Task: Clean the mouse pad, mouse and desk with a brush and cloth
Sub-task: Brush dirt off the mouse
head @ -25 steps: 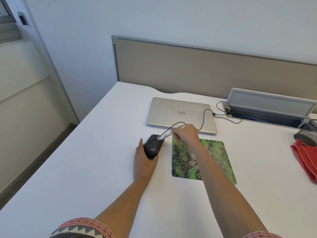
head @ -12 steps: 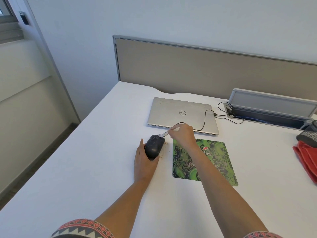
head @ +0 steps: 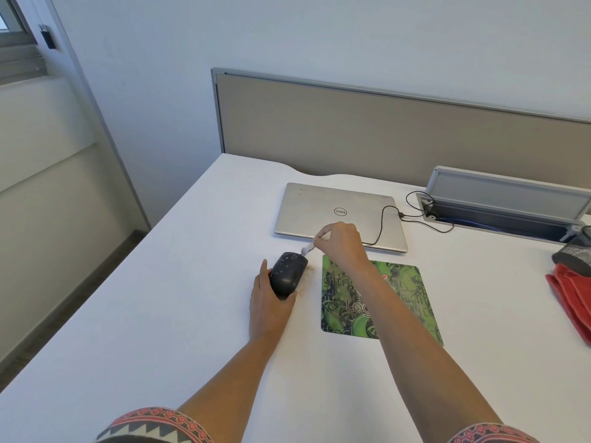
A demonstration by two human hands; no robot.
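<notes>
A dark mouse [head: 287, 273] lies on the white desk [head: 160, 314], left of the green patterned mouse pad [head: 399, 302]. My left hand [head: 268, 302] grips the mouse's near end and holds it still. My right hand [head: 339, 243] pinches a small white brush [head: 307, 249], whose bristles touch the far end of the mouse. Brownish crumbs lie on the desk just right of the mouse. A red cloth [head: 572, 298] rests at the desk's right edge, away from both hands.
A shut silver laptop [head: 332, 212] sits behind the mouse, with a black cable [head: 383, 225] running to an open cable tray [head: 499, 212]. A grey cloth [head: 575, 254] lies above the red one. A beige partition [head: 383, 135] backs the desk.
My right hand has drawn the brush from the mouse's top toward its far end, moving up and away. The left hand has stayed on the mouse.
</notes>
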